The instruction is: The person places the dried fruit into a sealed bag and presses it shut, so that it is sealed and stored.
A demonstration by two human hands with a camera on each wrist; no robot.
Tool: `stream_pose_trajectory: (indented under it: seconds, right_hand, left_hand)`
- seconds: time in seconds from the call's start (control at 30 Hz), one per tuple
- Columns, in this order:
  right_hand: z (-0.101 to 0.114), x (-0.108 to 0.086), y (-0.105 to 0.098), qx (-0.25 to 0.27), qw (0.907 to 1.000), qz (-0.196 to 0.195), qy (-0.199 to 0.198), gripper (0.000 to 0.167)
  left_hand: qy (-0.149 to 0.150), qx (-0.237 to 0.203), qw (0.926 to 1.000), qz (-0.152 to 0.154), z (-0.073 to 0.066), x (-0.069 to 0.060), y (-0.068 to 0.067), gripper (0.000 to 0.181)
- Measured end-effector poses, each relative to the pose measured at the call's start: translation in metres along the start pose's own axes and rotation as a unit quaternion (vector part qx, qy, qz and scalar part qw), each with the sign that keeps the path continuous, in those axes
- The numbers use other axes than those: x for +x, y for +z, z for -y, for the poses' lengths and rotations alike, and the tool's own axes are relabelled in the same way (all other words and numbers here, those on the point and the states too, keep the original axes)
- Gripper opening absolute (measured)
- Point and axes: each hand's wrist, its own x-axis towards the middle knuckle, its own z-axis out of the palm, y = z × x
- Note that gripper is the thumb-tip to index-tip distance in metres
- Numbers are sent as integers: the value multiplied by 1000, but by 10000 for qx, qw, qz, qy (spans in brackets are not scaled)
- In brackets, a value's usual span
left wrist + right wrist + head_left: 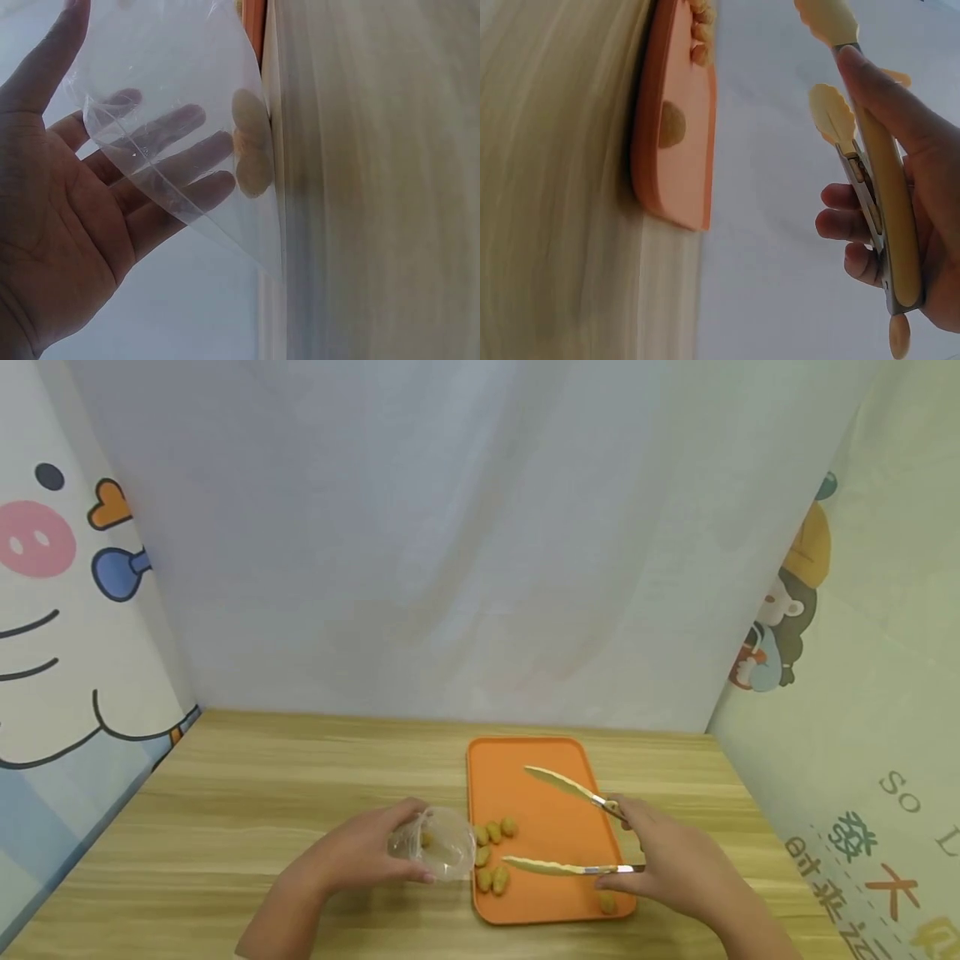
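Observation:
My left hand (367, 852) grips a clear plastic cup (450, 845), tilted on its side with its mouth toward the orange tray (540, 793). Through the cup wall in the left wrist view, small brown pieces (253, 142) show low down beside the fingers (217, 146). In my right hand (678, 864) are yellow-tipped tongs (558, 867), held with their arms spread apart above the tray and nothing between the tips. Several brown pieces (498, 878) lie along the tray's left side, and one (607, 902) sits near its lower right corner.
The wooden table (300, 760) extends around the tray. A pale curtain (450, 543) hangs behind it, with printed cloths on the left (90, 635) and right (847, 693) sides.

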Motion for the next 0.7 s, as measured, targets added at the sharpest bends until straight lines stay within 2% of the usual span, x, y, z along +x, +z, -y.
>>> stream_pose_trajectory:
  seconds: [0.2, 0.4, 0.7]
  right_hand:
    - [-26, -18, -6, 5, 9998, 203, 34, 83]
    - [-46, -40, -6, 111, 9991, 373, 164, 89]
    - [-65, -67, -10, -2, 9983, 556, 171, 88]
  left_hand:
    - [3, -14, 10000, -31, 2, 1, 2, 87]
    - [-57, -148, 9999, -11, 2, -1, 1, 86]
    - [15, -9, 9999, 118, 0, 0, 0, 86]
